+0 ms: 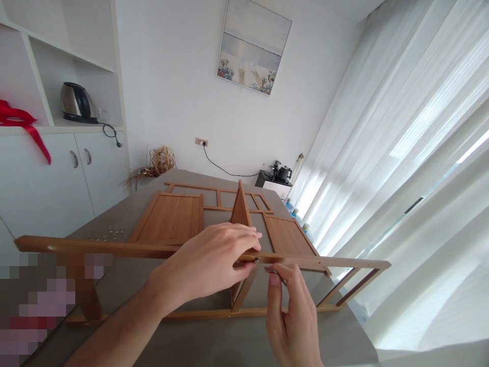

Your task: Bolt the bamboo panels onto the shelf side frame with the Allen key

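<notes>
A wooden frame (126, 248) stands on its long edge across the near side of the table. My left hand (214, 255) is closed around its upper rail, where an upright wooden panel (240, 206) meets it. A small metal screw head (256, 261) shows in the rail beside my left thumb. Just right of this screw, my right hand (292, 311) pinches a thin, dark, bent hex key (283, 280) between thumb and forefinger. The key's tip is close to the screw; whether they touch I cannot tell.
Flat wooden panels (171, 218) (292, 237) and a slatted frame (217, 199) lie farther back on the grey table (214, 341). Several small fittings (114, 233) sit at the left. White curtains (412, 168) hang at the right; a blurred patch covers the lower left.
</notes>
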{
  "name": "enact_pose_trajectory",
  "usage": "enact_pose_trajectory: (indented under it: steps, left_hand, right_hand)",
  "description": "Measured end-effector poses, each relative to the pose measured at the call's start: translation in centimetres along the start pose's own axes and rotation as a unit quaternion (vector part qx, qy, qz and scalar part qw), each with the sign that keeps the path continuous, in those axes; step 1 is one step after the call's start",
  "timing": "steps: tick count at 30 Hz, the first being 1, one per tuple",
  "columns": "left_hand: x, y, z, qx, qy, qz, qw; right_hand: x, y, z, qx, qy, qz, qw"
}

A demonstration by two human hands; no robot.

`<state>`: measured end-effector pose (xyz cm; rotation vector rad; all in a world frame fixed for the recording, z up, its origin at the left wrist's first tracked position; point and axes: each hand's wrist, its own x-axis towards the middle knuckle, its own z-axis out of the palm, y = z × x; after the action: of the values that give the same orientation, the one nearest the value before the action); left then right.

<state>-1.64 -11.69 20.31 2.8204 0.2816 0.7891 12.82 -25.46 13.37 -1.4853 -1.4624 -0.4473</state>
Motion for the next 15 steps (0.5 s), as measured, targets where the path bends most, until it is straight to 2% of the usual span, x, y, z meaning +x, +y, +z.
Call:
enact_pose_trajectory:
  steps: [4, 9, 15]
  left_hand:
    - [0.0, -0.1, 0.1, 0.004, -0.002, 0.001, 1.0]
    - [-0.1, -0.3, 0.4, 0.032, -0.014, -0.014, 0.999]
    - [-0.1, -0.5, 0.8, 0.047, -0.007, -0.015, 0.999]
  right_hand:
    - [0.2, -0.4, 0.5, -0.001, -0.001, 0.012, 1.0]
    - [0.4, -0.1, 1.1, -0.052, 0.012, 0.02, 0.998]
    - [0.3, 0.5, 1.6, -0.065, 0.013, -0.011, 0.998]
